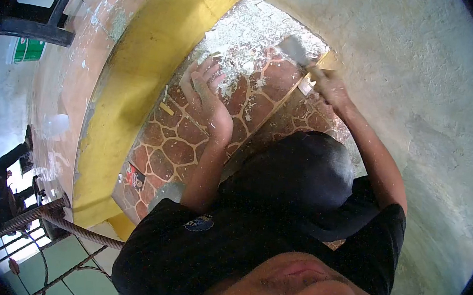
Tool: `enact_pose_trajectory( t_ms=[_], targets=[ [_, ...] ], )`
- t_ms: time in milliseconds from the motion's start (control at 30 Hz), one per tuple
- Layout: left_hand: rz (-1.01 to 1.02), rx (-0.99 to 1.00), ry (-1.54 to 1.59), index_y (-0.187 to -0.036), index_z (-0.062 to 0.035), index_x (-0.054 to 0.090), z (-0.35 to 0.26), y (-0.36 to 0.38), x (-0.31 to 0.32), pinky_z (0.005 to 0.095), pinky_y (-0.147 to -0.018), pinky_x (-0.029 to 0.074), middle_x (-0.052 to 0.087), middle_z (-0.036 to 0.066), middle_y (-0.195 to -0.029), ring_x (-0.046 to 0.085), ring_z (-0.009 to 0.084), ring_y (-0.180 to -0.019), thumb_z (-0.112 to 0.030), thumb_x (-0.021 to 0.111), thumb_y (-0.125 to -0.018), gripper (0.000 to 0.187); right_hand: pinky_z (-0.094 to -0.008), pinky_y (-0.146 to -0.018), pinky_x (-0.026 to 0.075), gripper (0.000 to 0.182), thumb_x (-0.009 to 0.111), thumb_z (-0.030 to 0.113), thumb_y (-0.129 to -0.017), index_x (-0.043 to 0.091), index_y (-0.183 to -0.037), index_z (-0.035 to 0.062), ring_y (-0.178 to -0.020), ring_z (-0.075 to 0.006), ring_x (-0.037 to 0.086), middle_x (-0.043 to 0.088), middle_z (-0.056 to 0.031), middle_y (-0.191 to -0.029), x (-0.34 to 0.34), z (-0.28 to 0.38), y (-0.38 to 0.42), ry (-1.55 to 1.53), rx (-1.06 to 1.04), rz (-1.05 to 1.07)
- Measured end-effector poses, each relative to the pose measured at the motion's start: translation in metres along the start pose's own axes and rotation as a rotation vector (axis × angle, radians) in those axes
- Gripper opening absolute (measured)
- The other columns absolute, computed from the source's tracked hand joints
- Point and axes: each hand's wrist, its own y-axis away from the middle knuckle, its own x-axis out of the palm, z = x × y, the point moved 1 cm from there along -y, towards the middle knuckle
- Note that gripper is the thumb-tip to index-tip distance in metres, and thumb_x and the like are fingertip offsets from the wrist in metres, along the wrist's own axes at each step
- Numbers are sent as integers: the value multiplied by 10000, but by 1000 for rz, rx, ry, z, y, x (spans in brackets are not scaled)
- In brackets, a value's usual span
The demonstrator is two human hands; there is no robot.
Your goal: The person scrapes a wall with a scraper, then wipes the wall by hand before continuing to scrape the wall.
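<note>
Hazard: if the scraper (301, 55) skids on the loose flakes (235, 39), its blade may swing toward the yellow band (143, 53) and strike the bare left hand (206, 90), which is positioned between the two. Excess force may also chip the patterned floor (177, 144). The scraper is well apart from the yellow band, across the flakes. The right hand (332, 88) is clenched around its handle. The left hand is released, fingers spread and slightly curled; floor contact cannot be determined.
</note>
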Motion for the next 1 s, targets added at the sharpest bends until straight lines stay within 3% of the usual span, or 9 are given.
enact_pose_trajectory(
  t_ms=[100,200,267,400,533,700,800,900,1000],
  targets=[
    [-15,-20,-8,-1359,16,394,0,-4,-4,386,-921,531,580,226,-1269,608,281,-1114,-317,350,-1103,422,-315,-511,483,798,506,760,-900,727,-961,-4,-562,-133,571,613,-59,-693,-12,13,17,-63,26,10],
    [-2,-21,-22,-1356,18,395,-2,-6,1,388,-919,530,579,226,-1266,605,282,-1115,-321,352,-1102,426,-317,-485,430,679,562,649,-944,687,-963,-18,-537,-117,502,562,-49,-652,7,17,39,-39,6,381],
    [16,-10,-34,-1354,19,396,-5,-7,3,389,-922,529,580,225,-1264,604,280,-1115,-324,353,-1102,427,-381,-590,489,689,556,643,-951,702,-910,-28,-607,-163,559,593,-73,-653,28,-7,36,241,-481,475],
    [68,4,-15,-1356,22,394,-7,-2,9,395,-931,524,581,223,-1261,602,276,-1119,-330,356,-1100,437,-426,-747,536,700,558,646,-942,744,-991,-27,-763,-233,669,681,-152,-758,-2,0,22,213,-52,258],
    [41,-21,-15,-1359,26,393,-3,4,6,397,-930,523,576,225,-1271,600,276,-1114,-320,353,-1100,434,-315,-595,482,657,547,634,-960,707,-861,4,-626,-133,563,582,-46,-656,-23,24,28,92,-181,-43],
    [40,-24,-24,-1350,23,406,0,6,7,395,-927,525,584,210,-1251,602,264,-1107,-309,355,-1098,420,-371,-677,514,699,546,658,-945,743,-1012,-10,-705,-172,611,653,-91,-753,21,10,48,217,-196,529],
    [70,-21,-3,-1333,21,428,-5,7,15,390,-923,530,594,205,-1233,614,260,-1094,-313,355,-1098,415,-368,-743,516,682,555,648,-942,742,-1006,-4,-790,-175,637,683,-82,-825,19,-4,38,143,-305,461],
    [120,-31,27,-1269,29,478,-17,10,27,385,-884,551,607,216,-1201,640,276,-1038,-345,361,-1093,429,-387,-799,520,648,575,615,-940,735,-1008,-8,-867,-222,681,725,-103,-884,-21,-3,10,94,-11,108],
    [140,-69,92,-1148,56,555,-37,12,55,379,-897,538,650,192,-1079,657,273,-963,-326,330,-1093,447,-447,-811,531,592,576,568,-952,727,-1021,0,-876,-334,706,733,-193,-901,-69,9,20,243,-193,-91]
  ],
)
